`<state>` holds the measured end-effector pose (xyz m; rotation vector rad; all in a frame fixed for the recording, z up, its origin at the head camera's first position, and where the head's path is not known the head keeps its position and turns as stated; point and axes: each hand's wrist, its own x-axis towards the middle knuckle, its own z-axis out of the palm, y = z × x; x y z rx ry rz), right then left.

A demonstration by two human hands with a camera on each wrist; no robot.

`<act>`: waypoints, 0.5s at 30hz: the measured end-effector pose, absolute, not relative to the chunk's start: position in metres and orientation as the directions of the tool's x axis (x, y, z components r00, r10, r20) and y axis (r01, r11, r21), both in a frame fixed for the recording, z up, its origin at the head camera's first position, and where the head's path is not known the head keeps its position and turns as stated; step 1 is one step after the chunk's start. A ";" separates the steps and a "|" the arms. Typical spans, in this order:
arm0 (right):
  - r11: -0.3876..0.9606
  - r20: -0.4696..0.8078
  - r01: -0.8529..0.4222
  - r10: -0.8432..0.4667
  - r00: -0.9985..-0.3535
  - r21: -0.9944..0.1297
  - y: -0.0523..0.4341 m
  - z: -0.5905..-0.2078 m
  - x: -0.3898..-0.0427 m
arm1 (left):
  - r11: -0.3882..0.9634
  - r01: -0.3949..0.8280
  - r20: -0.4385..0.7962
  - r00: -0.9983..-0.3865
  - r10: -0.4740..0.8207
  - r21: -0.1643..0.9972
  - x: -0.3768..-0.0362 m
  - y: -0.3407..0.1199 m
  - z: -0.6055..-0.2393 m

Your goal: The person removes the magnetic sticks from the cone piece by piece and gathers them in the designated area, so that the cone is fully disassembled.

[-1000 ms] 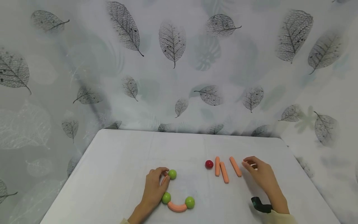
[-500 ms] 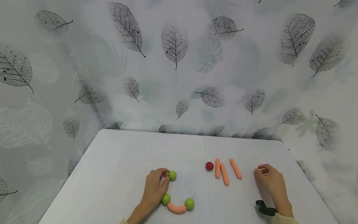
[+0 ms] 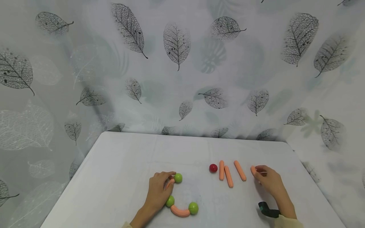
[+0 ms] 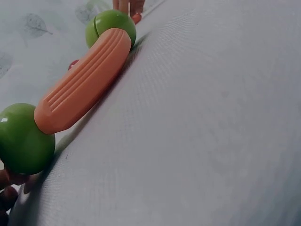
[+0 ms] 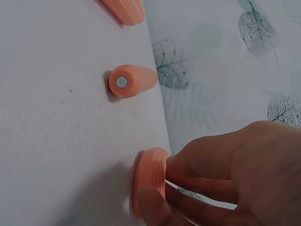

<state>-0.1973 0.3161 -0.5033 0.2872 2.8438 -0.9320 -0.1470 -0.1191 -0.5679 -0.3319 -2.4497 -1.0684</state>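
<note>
My left hand (image 3: 161,191) grips a curved orange magnetic rod (image 3: 169,184), partly covered by its fingers, with a green ball (image 3: 178,178) at its far end. A second green ball (image 3: 170,201) lies beside the heel of this hand. From it another curved orange rod (image 4: 84,84) runs to a third green ball (image 3: 193,208), forming a chain on the table. On the right side, my right hand (image 3: 269,180) pinches a short orange rod (image 5: 150,176) between thumb and fingers, close over the table.
Three straight orange rods (image 3: 240,170) lie left of the right hand, one showing a silvery end disc in the right wrist view. A red ball (image 3: 213,168) sits beside them. The white table (image 3: 128,158) meets a leaf-patterned curtain (image 3: 176,95) at the back.
My right hand moved right and toward me, then back left, and its orange rod now shows more. The left hand's far green ball has shifted slightly right.
</note>
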 end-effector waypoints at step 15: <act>0.796 -0.160 0.148 0.064 -0.985 -0.587 0.315 -0.492 -0.193 | 0.561 0.476 0.463 -0.868 0.178 0.677 -0.147 -0.121 -0.573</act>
